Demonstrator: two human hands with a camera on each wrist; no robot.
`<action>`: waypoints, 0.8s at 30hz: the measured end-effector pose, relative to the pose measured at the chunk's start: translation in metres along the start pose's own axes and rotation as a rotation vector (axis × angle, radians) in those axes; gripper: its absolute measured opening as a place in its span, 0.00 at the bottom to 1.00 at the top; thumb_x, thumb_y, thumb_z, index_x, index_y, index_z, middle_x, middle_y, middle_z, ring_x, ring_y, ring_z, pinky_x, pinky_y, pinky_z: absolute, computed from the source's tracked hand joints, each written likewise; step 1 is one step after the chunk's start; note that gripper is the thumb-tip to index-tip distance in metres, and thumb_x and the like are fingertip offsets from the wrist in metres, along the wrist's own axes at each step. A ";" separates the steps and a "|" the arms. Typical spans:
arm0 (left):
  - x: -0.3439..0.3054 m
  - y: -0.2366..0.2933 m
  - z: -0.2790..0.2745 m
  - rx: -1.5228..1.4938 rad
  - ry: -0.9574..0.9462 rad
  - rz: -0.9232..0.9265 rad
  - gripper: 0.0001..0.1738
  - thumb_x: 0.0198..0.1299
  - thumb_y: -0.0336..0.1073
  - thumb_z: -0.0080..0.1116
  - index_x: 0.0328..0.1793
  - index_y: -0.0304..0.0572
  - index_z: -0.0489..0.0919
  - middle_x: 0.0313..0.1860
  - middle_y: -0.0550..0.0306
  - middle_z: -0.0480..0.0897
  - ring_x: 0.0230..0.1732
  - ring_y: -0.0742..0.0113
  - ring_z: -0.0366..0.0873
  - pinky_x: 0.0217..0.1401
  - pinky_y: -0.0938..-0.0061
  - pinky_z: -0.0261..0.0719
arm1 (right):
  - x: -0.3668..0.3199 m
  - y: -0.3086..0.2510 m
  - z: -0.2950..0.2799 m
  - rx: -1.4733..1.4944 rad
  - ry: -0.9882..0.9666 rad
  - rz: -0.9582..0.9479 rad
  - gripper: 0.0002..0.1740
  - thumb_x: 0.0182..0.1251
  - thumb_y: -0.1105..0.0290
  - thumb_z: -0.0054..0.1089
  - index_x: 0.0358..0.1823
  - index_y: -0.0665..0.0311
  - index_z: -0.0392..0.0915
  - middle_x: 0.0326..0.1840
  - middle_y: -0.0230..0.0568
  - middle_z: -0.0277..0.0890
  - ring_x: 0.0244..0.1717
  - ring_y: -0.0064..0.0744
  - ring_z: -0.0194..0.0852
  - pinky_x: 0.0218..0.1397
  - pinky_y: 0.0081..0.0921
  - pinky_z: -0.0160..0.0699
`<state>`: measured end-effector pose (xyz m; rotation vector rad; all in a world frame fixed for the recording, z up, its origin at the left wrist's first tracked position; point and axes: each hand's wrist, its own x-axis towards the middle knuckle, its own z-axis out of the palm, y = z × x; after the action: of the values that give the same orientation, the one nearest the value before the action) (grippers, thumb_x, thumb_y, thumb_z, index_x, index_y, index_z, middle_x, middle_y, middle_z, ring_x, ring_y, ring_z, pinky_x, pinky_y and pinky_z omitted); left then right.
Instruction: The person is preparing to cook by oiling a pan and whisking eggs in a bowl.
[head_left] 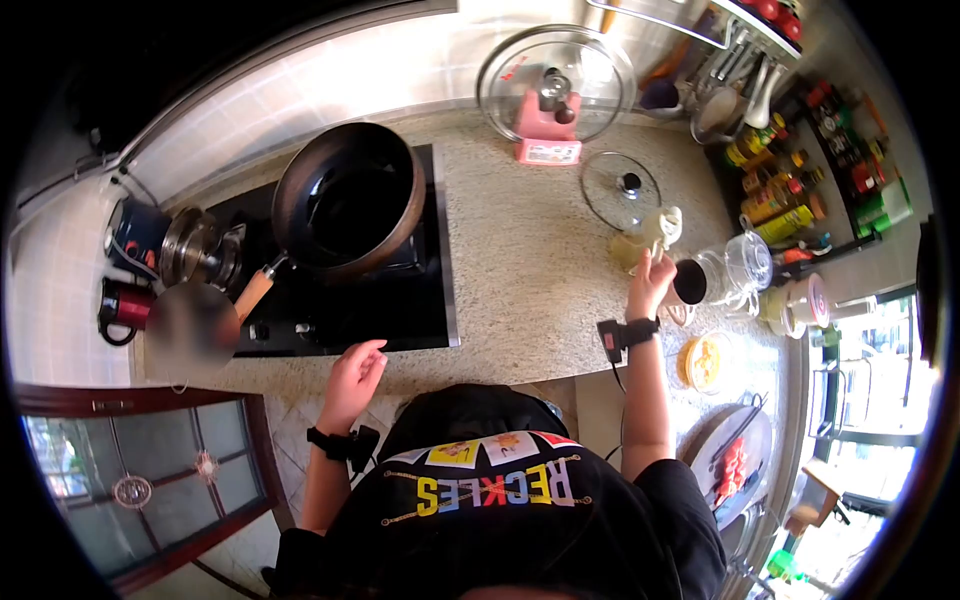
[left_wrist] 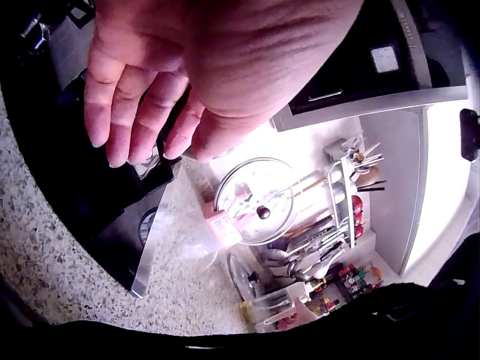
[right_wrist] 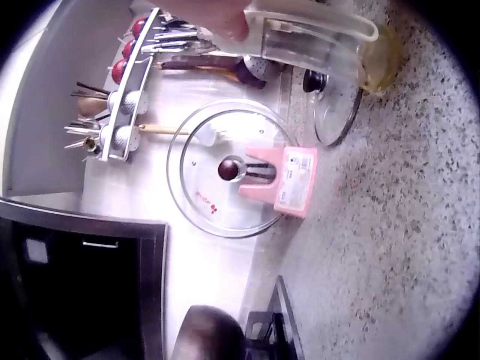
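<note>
Head view: the right hand (head_left: 651, 284) pinches the bottle (head_left: 627, 250) by its top, upright below its fingers, oil inside; the left hand's (head_left: 352, 382) relaxed fingers hold nothing. Beyond them, the pan (head_left: 350, 205) shows no food.

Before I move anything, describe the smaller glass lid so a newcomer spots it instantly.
Along the back of the speckled counter, find the pink holder. The smaller lid is between it and the right hand. It lies flat, while the larger lid stands upright in the holder.
</note>
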<state>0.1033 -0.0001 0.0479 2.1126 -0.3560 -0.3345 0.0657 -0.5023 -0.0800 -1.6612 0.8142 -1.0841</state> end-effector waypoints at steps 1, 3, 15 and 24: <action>-0.001 -0.001 -0.001 -0.002 0.008 0.009 0.14 0.63 0.29 0.58 0.55 0.38 0.79 0.38 0.55 0.81 0.36 0.71 0.80 0.38 0.79 0.78 | -0.005 0.005 0.000 0.048 -0.019 -0.043 0.26 0.68 0.62 0.63 0.59 0.69 0.63 0.50 0.40 0.66 0.47 0.27 0.65 0.52 0.25 0.68; -0.004 -0.001 -0.005 0.004 0.039 0.018 0.15 0.63 0.28 0.58 0.56 0.39 0.78 0.38 0.55 0.81 0.36 0.71 0.80 0.37 0.79 0.77 | -0.026 -0.016 -0.010 -0.230 0.031 -0.114 0.34 0.66 0.64 0.64 0.68 0.68 0.57 0.62 0.47 0.60 0.59 0.37 0.63 0.63 0.32 0.63; -0.041 -0.015 -0.131 0.271 0.777 0.114 0.18 0.64 0.27 0.55 0.61 0.42 0.76 0.41 0.59 0.79 0.38 0.73 0.75 0.40 0.79 0.74 | -0.174 -0.151 0.047 0.043 -1.199 -0.032 0.06 0.67 0.75 0.58 0.42 0.66 0.80 0.34 0.40 0.82 0.35 0.28 0.83 0.38 0.25 0.80; 0.008 -0.095 -0.231 0.226 0.507 0.078 0.20 0.70 0.45 0.51 0.61 0.42 0.77 0.46 0.53 0.80 0.47 0.66 0.77 0.48 0.74 0.76 | -0.267 -0.243 0.157 0.195 -1.592 -0.151 0.08 0.69 0.72 0.58 0.44 0.68 0.78 0.33 0.39 0.80 0.36 0.25 0.81 0.40 0.22 0.79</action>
<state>0.2084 0.2232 0.0882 2.3034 -0.1802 0.3007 0.1156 -0.1339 0.0505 -1.7832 -0.4512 0.2689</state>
